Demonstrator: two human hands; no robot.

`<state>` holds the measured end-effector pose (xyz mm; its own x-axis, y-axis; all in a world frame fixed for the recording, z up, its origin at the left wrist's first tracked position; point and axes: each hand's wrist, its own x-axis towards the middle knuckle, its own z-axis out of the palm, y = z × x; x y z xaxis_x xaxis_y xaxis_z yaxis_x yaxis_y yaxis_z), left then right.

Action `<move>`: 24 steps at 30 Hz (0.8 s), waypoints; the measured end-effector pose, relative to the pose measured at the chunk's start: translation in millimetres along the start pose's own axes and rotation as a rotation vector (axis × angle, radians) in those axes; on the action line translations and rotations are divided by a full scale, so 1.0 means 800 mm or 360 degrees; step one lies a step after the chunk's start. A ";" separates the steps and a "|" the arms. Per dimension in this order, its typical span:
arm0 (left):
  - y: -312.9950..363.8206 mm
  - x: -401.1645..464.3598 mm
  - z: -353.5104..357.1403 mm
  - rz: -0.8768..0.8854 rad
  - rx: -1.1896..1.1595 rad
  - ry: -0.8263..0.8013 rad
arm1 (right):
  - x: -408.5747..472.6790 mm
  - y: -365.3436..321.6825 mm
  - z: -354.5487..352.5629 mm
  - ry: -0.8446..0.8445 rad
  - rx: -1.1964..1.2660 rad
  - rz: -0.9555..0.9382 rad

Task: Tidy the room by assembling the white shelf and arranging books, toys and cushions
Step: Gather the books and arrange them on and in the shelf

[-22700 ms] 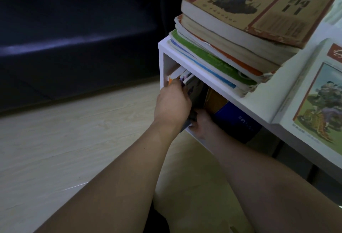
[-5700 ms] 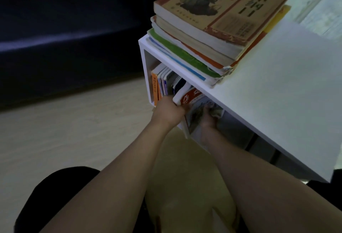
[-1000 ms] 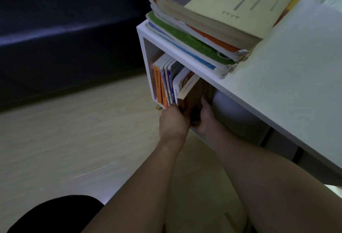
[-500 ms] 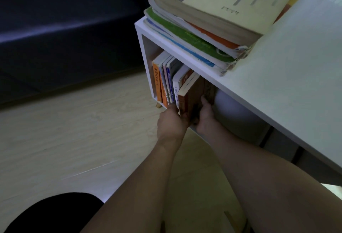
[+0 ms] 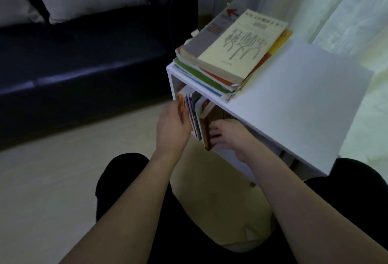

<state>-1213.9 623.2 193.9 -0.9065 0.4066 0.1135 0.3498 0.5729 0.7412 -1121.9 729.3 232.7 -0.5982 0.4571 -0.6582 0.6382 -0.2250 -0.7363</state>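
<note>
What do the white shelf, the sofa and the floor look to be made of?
White shelf: probably laminated board; smooth, matte flat panels with square edges.
Sofa: dark leather or imitation; a soft sheen runs along the seat front.
Floor: pale wood-look planks, laminate or wood; faint grain lines.

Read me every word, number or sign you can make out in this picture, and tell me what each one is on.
Cream book on top of the stack: large brush-style characters down the cover and small print at top and bottom, all too blurred to read.
Grey book under it: a red arrow sign pointing left; its small print and red grid are unreadable.
Upright books in the white shelf: spine lettering too blurred to read.
</note>
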 end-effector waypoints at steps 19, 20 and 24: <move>0.143 0.122 -0.019 0.0005 0.0650 -0.0348 | 0.031 -0.112 -0.069 0.0921 -0.0049 -0.0354; 0.145 0.125 -0.022 -0.0062 0.0626 -0.0365 | 0.030 -0.115 -0.067 0.0900 0.0008 -0.0348; 0.153 0.125 -0.030 -0.0176 0.0664 -0.0354 | 0.019 -0.119 -0.070 0.0855 0.0301 -0.0303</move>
<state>-1267.2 716.5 311.6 -0.8871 0.4433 -0.1287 0.3604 0.8393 0.4070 -1165.2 805.9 301.6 -0.3335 0.8643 -0.3766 0.4168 -0.2231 -0.8812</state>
